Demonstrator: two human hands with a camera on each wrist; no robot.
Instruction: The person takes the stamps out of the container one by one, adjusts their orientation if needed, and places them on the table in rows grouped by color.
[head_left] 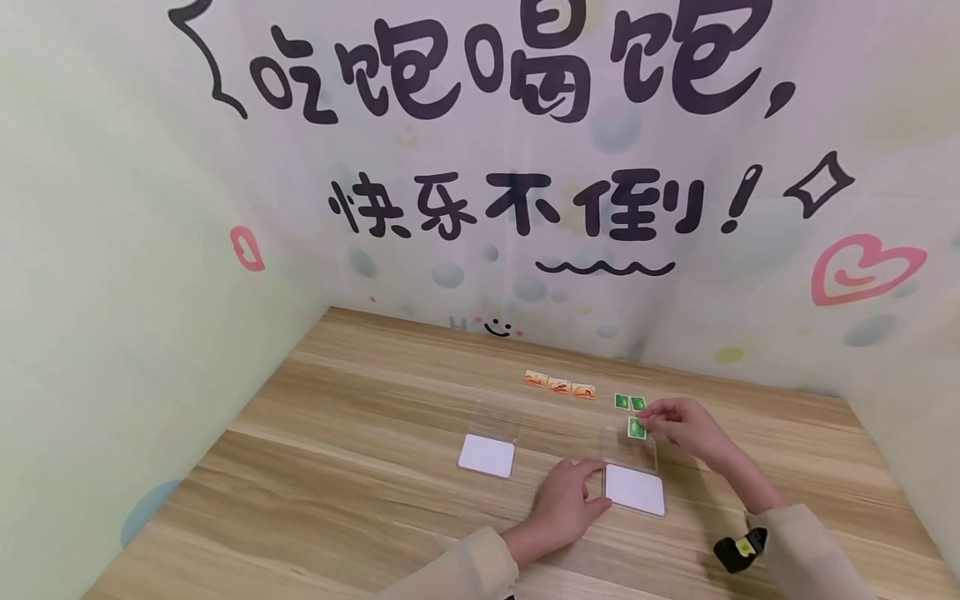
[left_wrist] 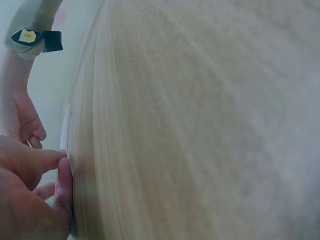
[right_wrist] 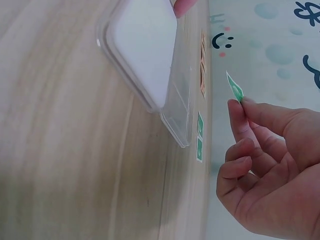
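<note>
My right hand (head_left: pixel 690 429) pinches a small green stamp-like piece (head_left: pixel 637 427) with a white border between thumb and forefinger. In the right wrist view that green piece (right_wrist: pixel 235 88) is raised off the table. It is above the raised lid of a clear plastic case with a white insert (head_left: pixel 634 490). At the case's left end, my left hand (head_left: pixel 566 504) holds it with thumb and forefinger. The left wrist view shows the case (left_wrist: pixel 65 127) edge-on at those fingertips. Two similar green pieces (head_left: pixel 622 402) lie just behind the right hand.
Another clear case with a white insert (head_left: pixel 487 456) lies with its lid folded back, left of the left hand. Three orange picture pieces (head_left: pixel 559 386) form a row farther back. The wooden table (head_left: pixel 337 400) meets a printed wall cloth (head_left: pixel 480 275) behind.
</note>
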